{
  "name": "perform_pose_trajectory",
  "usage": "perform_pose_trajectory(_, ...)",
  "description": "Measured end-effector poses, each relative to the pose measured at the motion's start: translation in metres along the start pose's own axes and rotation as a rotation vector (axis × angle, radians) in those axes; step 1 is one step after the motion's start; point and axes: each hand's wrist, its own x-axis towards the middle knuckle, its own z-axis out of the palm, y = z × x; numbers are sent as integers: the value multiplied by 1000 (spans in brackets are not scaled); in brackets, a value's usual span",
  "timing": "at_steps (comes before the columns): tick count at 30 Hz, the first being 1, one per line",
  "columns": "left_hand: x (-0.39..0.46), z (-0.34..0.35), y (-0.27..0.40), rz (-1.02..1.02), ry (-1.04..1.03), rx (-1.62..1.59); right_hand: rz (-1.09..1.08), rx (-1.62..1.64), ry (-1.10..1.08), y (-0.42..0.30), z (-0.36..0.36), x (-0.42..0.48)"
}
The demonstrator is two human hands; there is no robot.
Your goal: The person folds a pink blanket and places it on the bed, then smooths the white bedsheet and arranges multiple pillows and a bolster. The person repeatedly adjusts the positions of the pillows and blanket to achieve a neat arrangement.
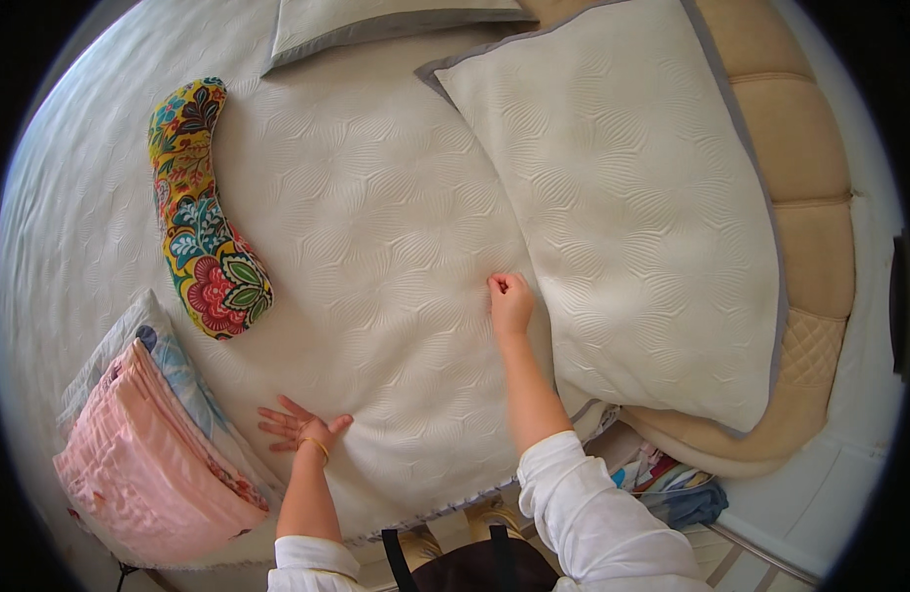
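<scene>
My left hand (304, 427) lies with its fingers spread on the white quilted bedspread (366, 200), near the bed's front edge, and holds nothing. A gold-coloured bangle is on that wrist. Farther right, my right hand (510, 300) rests on the bedspread with its fingers curled in, just left of a large white pillow with grey edging (632, 207). Whether anything small is between its fingertips cannot be told. A curved floral fabric cushion (196, 192) lies at the upper left, touched by neither hand. Folded pink and blue quilts (144, 473) are stacked left of my left hand.
A second white pillow with grey edging (381, 18) lies at the top. The beige padded headboard (802, 148) runs along the right side. At the lower right, beside the bed, are bundled cloths (677, 488). A dark bag or apron (484, 566) is at my front.
</scene>
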Motion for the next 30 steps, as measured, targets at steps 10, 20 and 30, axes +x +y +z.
perform_pose_trajectory(10,3,1,9,-4,-48,21,315,156,-270,77,-95,-87)
perform_pose_trajectory(20,5,-5,-5,26,-87,-14,455,-1031,-1503,222,-319,-429)
perform_pose_trajectory(30,-6,-28,-17,97,-147,-129,164,6,-801,14,-127,-268)
